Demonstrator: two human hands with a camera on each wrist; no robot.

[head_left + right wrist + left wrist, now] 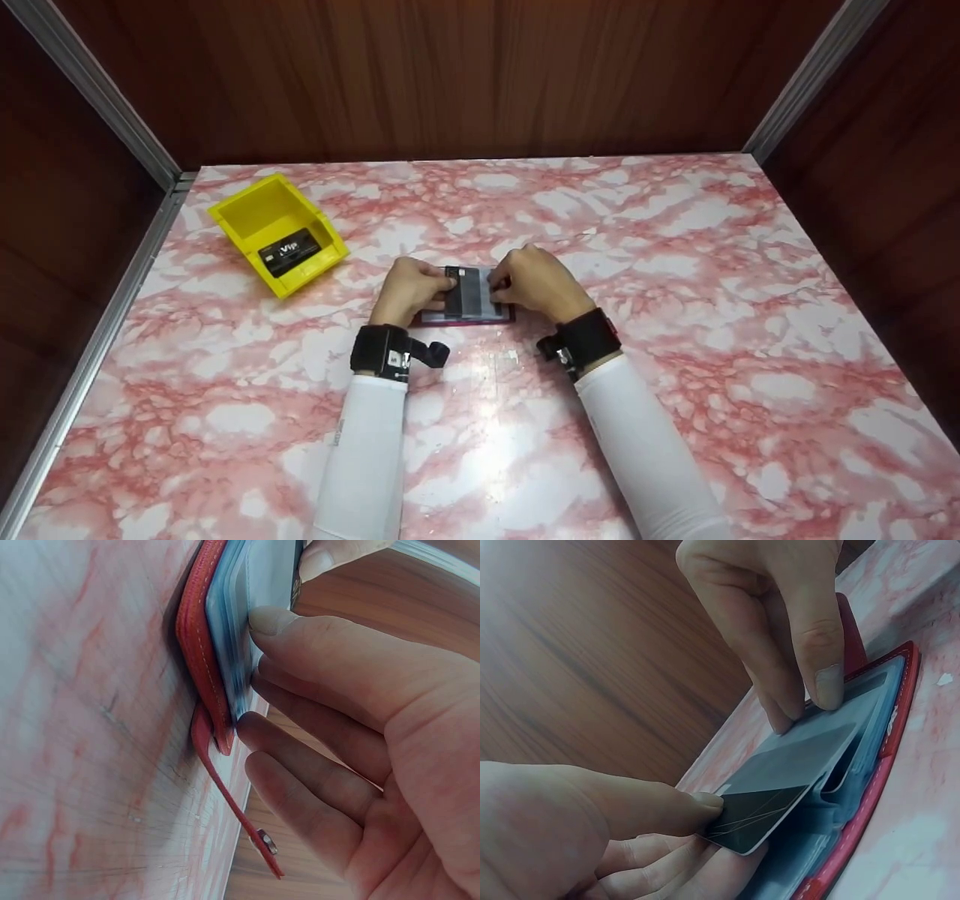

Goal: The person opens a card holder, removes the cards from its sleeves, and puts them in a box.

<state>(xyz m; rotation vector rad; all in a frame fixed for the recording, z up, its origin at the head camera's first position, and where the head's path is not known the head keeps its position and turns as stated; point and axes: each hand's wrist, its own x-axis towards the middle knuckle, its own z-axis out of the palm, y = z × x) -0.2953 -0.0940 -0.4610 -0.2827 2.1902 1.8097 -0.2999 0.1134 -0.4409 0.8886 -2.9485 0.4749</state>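
Note:
A red card holder (909, 682) with stitched edges lies open on the table, its clear plastic sleeves (840, 720) spread out. My left hand (409, 289) pinches a black bank card (757, 814) between thumb and fingers. Part of that card is inside one sleeve, while its near end sticks out. At the sleeve's opposite side, my right hand (541, 281) pinches the plastic between thumb and fingertips. The holder's red strap (232, 799), with a metal snap, hangs loose below the right fingers in the right wrist view.
To the left at the back stands a yellow bin (259, 206), with a black card (289, 253) marked "Vip" inside. Brown wood-grain panels (465, 82) enclose the back and sides of the pink-and-white marbled table (637, 195).

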